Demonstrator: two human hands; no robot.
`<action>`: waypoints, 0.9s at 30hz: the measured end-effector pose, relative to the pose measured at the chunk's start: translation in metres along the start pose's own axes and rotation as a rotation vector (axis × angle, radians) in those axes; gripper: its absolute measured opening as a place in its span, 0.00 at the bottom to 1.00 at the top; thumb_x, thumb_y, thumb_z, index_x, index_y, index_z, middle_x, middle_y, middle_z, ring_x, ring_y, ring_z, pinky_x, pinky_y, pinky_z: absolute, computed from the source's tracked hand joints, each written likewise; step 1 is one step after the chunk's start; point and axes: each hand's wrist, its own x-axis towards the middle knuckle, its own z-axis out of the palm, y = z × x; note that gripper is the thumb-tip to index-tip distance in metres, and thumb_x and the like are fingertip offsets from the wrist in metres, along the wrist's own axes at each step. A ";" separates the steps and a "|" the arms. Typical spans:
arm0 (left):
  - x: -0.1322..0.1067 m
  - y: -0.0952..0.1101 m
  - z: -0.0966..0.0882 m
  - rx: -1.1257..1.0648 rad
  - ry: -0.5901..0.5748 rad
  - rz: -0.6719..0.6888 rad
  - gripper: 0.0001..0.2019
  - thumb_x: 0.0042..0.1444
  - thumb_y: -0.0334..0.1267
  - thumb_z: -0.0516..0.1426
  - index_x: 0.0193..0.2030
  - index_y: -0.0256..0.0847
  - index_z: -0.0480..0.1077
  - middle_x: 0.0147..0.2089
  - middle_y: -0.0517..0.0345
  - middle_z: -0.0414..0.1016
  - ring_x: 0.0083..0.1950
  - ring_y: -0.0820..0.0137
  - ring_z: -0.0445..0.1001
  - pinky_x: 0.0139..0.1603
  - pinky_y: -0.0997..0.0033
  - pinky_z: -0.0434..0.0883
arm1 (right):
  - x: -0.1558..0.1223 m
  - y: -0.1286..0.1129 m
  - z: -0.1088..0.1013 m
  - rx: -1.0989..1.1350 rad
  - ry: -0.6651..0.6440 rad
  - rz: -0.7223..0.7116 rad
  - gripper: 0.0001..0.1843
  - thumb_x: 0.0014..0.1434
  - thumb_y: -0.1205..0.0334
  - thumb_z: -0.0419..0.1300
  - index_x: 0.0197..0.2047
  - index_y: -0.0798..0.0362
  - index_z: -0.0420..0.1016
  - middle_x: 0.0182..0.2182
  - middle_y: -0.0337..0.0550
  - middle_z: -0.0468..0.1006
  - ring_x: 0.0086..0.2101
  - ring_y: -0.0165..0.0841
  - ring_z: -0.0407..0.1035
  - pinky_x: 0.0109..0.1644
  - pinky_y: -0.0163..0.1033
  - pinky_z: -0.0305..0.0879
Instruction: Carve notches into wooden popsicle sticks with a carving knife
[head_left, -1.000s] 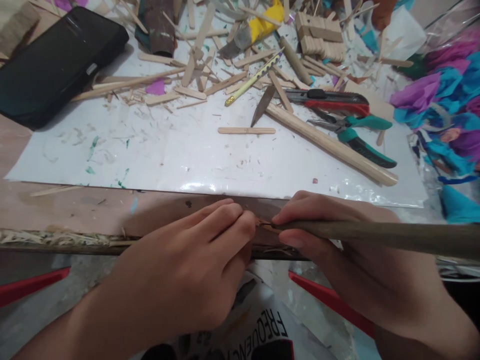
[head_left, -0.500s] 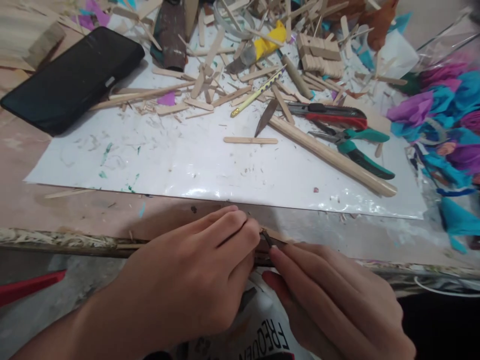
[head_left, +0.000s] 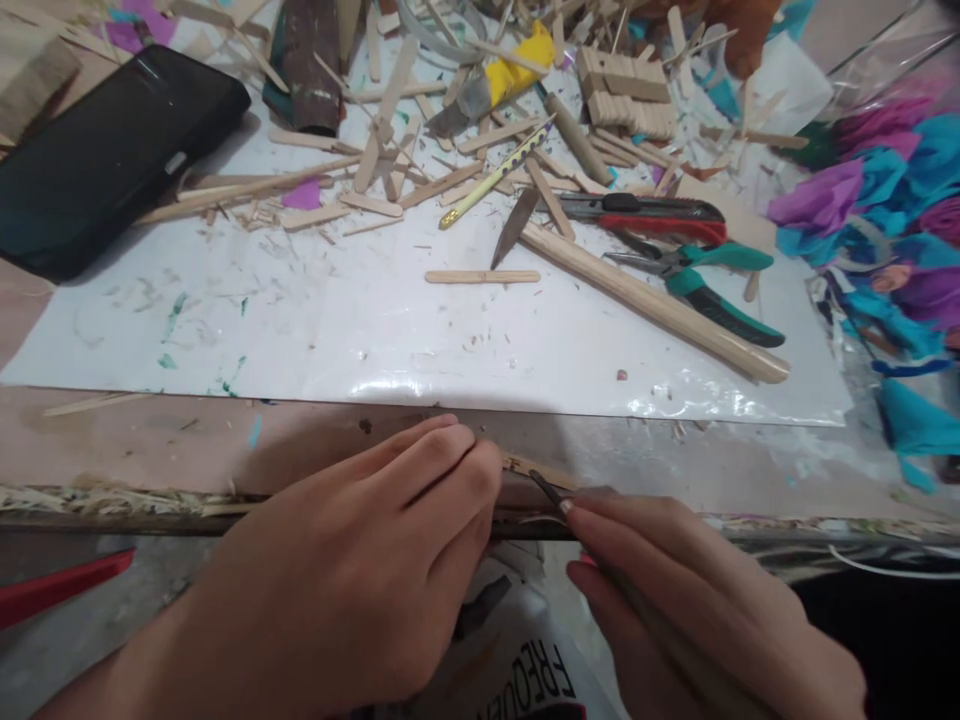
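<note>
My left hand point(head_left: 375, 545) is closed at the table's front edge, its fingertips pressing on a wooden craft stick point(head_left: 553, 476). The stick's right end sticks out from under the fingers and bears small dark cuts; the rest is hidden. To the right, my right hand point(head_left: 697, 590) grips a slim carving tool point(head_left: 547, 487) with a narrow dark blade. The blade's tip lies at the stick, close to the cuts; I cannot tell if they touch. Farther back on the white sheet lies another craft stick point(head_left: 482, 277), near the head of a hammer point(head_left: 652, 300).
Green-handled pliers point(head_left: 724, 290), a red and black utility knife point(head_left: 637, 213) and a patterned pencil point(head_left: 495, 175) lie on the white sheet point(head_left: 337, 345). A black phone point(head_left: 120, 150) is at left. Loose sticks and shavings crowd the back; coloured crepe paper point(head_left: 892, 210) is at right.
My right hand has drawn back to the right and slightly down with the carving tool, uncovering more of the stick and its cuts. My left hand keeps its hold. The view has shifted slightly.
</note>
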 end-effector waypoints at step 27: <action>0.000 0.001 0.002 -0.024 0.045 -0.003 0.12 0.78 0.27 0.58 0.51 0.27 0.85 0.56 0.43 0.85 0.58 0.53 0.78 0.69 0.53 0.78 | 0.099 0.006 -0.023 0.272 -0.277 0.262 0.20 0.81 0.45 0.62 0.40 0.45 0.85 0.37 0.41 0.89 0.35 0.39 0.85 0.28 0.38 0.78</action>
